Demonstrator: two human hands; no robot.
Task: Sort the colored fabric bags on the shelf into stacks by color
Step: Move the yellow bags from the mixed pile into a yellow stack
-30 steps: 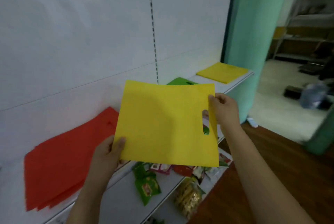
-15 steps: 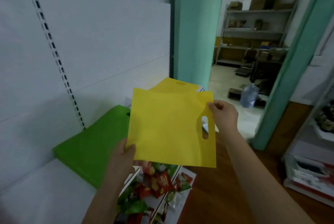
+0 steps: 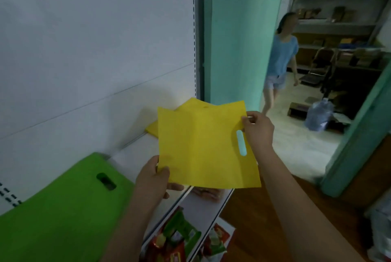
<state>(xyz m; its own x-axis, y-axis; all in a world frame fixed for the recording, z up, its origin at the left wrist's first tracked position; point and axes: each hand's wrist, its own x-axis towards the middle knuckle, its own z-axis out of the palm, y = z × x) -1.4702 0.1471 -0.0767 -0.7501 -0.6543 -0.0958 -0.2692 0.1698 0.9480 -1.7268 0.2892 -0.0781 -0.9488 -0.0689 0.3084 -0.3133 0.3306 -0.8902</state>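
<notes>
While my left hand (image 3: 155, 179) pinches the bottom corner and my right hand (image 3: 257, 129) pinches the top edge, the yellow bag (image 3: 203, 147) now hangs over the yellow stack (image 3: 191, 104) on the shelf (image 3: 135, 153). A person (image 3: 281, 58) has come into the doorway.

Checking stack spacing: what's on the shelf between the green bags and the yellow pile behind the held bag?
Head view: bare white shelf separates the green stack from the yellow stack. The held yellow bag hides most of that pile.
</notes>
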